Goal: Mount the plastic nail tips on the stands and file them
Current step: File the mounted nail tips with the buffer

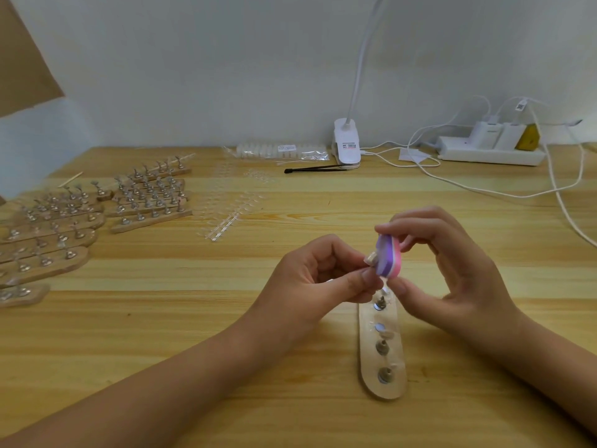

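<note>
Head view, I see the left hand, fingers pinching one nail tip, right hand, fingers gripping one purple-pink file against it, above one wooden strip with three stands, on the tabletop.

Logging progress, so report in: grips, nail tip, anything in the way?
Left grip pinches nail tip. Right grip holds purple-pink file block against it. Wooden stand strip lies under both.

At frame centre, a nail tip is pinched by the left hand against a purple-pink file block gripped by the right hand, above a wooden stand strip.
</note>
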A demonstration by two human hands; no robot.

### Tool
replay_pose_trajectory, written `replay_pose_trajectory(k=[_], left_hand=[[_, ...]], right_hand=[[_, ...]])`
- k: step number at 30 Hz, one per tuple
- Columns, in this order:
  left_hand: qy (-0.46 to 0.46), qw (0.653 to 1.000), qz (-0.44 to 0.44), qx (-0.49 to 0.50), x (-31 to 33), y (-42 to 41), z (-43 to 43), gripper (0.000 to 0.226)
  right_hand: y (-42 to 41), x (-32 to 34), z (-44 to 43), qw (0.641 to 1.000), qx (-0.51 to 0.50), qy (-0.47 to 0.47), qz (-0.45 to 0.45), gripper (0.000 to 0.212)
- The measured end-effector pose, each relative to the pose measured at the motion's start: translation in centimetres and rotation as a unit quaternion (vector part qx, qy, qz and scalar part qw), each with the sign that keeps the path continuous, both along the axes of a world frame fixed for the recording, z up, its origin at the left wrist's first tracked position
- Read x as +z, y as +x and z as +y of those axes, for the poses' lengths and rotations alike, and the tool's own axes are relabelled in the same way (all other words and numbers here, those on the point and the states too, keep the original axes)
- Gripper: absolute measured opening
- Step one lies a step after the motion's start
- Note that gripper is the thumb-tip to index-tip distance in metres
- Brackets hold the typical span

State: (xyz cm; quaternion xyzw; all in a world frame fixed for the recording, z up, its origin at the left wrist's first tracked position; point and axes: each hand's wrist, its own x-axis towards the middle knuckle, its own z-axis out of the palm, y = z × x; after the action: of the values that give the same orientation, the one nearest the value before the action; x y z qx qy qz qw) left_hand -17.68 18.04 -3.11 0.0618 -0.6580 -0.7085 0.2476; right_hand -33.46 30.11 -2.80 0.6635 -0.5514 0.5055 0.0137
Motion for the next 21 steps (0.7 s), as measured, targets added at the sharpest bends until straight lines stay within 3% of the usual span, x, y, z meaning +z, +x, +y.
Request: replay_pose_trajectory(k=[21], left_hand=[[0.0, 1.0, -0.015, 0.014, 0.19, 0.07, 0.09, 0.008]], right_hand=[[0.13, -0.03, 0.06, 1.0, 0.012, 0.016, -0.006, 0.042]])
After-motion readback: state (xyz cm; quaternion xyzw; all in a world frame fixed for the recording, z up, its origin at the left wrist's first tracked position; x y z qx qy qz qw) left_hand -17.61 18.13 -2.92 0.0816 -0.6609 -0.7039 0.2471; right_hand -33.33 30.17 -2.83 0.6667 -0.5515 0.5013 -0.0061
